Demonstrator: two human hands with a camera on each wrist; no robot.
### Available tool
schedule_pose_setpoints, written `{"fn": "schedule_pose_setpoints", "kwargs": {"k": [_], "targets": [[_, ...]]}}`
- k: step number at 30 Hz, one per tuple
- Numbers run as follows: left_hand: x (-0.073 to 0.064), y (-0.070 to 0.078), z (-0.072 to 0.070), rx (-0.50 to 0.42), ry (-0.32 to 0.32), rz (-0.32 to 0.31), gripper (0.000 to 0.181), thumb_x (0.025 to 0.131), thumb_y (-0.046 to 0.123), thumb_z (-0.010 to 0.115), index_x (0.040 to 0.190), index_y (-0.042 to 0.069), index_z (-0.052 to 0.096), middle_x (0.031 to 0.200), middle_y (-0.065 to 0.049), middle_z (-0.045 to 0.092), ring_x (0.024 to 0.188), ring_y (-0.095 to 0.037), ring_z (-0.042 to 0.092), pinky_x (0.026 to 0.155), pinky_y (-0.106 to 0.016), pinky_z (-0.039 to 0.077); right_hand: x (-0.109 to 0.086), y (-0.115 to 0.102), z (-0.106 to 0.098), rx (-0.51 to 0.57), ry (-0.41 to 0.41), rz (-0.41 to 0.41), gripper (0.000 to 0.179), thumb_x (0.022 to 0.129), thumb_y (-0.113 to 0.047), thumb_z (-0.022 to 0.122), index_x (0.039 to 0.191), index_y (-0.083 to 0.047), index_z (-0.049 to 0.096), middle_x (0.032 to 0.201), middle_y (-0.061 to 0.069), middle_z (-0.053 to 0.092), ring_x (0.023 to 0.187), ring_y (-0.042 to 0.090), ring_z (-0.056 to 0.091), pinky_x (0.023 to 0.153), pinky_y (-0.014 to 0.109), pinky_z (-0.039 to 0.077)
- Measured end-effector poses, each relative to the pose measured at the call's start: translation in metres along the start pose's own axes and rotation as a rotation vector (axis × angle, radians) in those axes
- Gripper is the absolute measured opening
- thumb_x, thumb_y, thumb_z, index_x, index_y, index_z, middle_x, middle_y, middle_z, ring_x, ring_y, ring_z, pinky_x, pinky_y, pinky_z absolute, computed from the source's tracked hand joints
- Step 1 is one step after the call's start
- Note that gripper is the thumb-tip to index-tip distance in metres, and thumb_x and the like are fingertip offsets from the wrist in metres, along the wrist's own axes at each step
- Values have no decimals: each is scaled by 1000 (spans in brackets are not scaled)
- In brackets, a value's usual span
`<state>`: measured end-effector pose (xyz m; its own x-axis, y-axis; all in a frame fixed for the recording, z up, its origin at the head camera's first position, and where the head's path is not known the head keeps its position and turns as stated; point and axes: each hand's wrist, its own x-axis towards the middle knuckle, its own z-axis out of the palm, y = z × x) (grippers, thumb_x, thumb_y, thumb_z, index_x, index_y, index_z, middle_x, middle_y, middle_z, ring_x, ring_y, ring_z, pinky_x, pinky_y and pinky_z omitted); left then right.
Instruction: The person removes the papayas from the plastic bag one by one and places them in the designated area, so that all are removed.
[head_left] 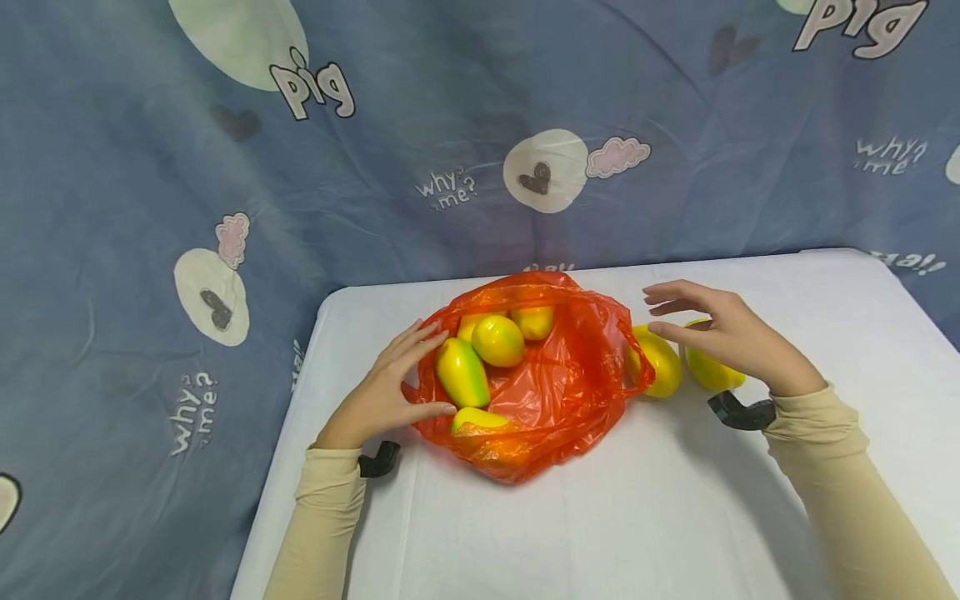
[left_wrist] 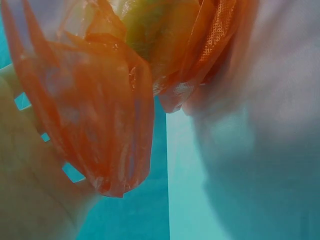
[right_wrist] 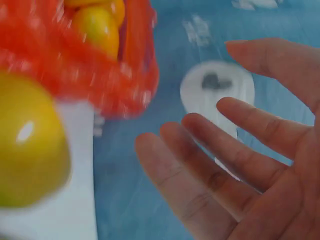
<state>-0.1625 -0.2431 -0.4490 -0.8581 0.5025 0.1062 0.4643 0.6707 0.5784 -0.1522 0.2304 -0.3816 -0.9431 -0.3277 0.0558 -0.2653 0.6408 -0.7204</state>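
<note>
White tabletop (head_left: 480, 542) bears a red bag (head_left: 543, 396) between left hand (head_left: 382, 392) and right hand (head_left: 731, 333).

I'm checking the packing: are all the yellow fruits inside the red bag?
No, the head view shows two yellow fruits on the white table outside the red bag, to its right.

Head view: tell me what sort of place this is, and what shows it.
Probably a makeshift filming or demonstration corner: a white table bearing a red plastic bag of yellow-green fruit, a blue printed cloth behind, and dark devices worn at the person's wrists.
</note>
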Motion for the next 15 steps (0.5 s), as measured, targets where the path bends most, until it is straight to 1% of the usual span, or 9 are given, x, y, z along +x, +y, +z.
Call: {"fn": "schedule_pose_setpoints", "kwargs": {"k": [2, 3, 4, 7, 9, 11, 15], "targets": [[0, 0, 0, 1, -5, -2, 99, 76, 64, 84, 159, 36, 38, 170, 14, 27, 162, -19, 13, 124, -68, 25, 11, -11, 5, 20, -73, -38, 45, 99, -29, 71, 141, -17, 61, 139, 8, 66, 125, 32, 65, 100, 51, 58], [-1, 0, -1, 1, -8, 0, 99, 76, 64, 84, 159, 35, 39, 170, 14, 27, 162, -20, 13, 124, -68, 25, 17, -16, 8, 31, -109, -56, 45, 99, -28, 71, 141, -16, 61, 140, 10, 65, 126, 34, 64, 99, 55, 58], [-1, 0, -1, 1, -11, 3, 99, 76, 64, 84, 159, 33, 40, 170, 13, 27, 163, -21, 13, 124, -68, 25, 23, -21, 11, 40, -143, -74, 46, 99, -27, 71, 142, -15, 60, 141, 11, 64, 126, 35, 64, 98, 55, 59], [-2, 0, -1, -4, -10, 2, 99, 76, 64, 84, 159, 29, 42, 170, 11, 28, 162, -21, 13, 124, -68, 24, 40, -33, 21, 32, -216, -107, 47, 97, -27, 74, 140, -14, 62, 139, 10, 65, 125, 34, 64, 96, 51, 60], [-3, 0, -1, -5, -5, 0, 100, 75, 65, 84, 159, 29, 42, 170, 10, 28, 162, -22, 13, 124, -68, 24, 49, -41, 26, -2, -248, -121, 47, 97, -29, 74, 140, -14, 62, 138, 9, 66, 124, 34, 64, 98, 51, 59], [-3, -1, -1, -3, 1, -7, 100, 75, 66, 83, 159, 30, 42, 170, 10, 28, 162, -20, 14, 124, -67, 24, 57, -49, 29, -31, -277, -126, 48, 97, -31, 74, 139, -12, 62, 137, 9, 67, 125, 35, 64, 102, 54, 56], [-4, -2, -3, 7, 8, -3, 101, 74, 68, 82, 159, 33, 41, 170, 10, 28, 162, -21, 14, 124, -68, 25, 69, -62, 34, -55, -327, -113, 52, 97, -36, 72, 141, -11, 61, 142, 10, 64, 129, 34, 62, 110, 59, 49]]}}
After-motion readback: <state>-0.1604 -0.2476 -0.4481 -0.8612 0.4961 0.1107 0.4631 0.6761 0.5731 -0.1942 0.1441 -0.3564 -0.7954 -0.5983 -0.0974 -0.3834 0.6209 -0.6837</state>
